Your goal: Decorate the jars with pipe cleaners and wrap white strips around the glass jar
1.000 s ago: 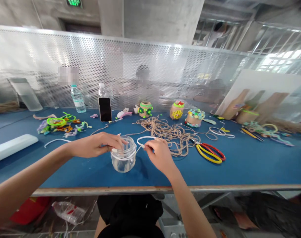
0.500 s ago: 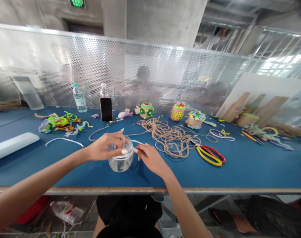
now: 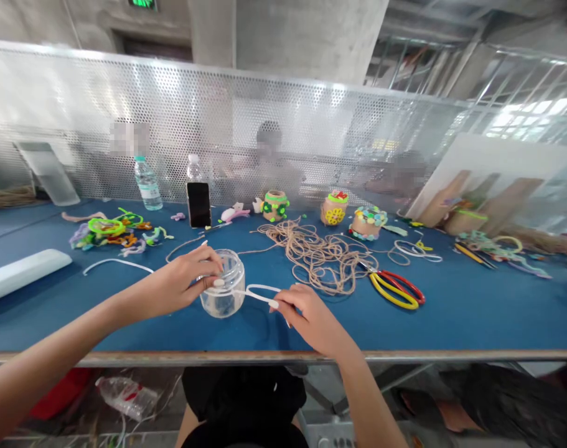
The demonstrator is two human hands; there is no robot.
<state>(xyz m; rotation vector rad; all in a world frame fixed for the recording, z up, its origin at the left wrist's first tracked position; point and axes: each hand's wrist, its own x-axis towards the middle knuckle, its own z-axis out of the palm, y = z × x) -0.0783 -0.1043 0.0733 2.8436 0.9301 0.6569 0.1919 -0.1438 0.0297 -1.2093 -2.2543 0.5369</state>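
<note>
A clear jar point(image 3: 223, 305) stands upright on the blue table in front of me. My left hand point(image 3: 187, 277) grips it from the left, with the thumb against the front just below the neck and the fingers at the rim. A white cord point(image 3: 261, 297) runs across the jar's front and off its right side, where it bends into a narrow loop. My right hand point(image 3: 313, 314) pinches this cord between thumb and fingers, a short way right of the jar. The left fingertips partly cover the cord on the jar.
Tangled twine point(image 3: 318, 258) lies behind my right hand, beside red-and-yellow scissors point(image 3: 395, 289). Decorated jars point(image 3: 333, 210) stand at the back. Leftward are a phone point(image 3: 198, 205), a water bottle point(image 3: 149, 185), colourful pipe cleaners point(image 3: 108, 229) and a white piece point(image 3: 24, 274). A perforated screen point(image 3: 171, 124) bounds the table.
My right hand has moved right and slightly towards me, drawing the white cord away from the jar. The left hand still holds the jar, which appears slightly further left.
</note>
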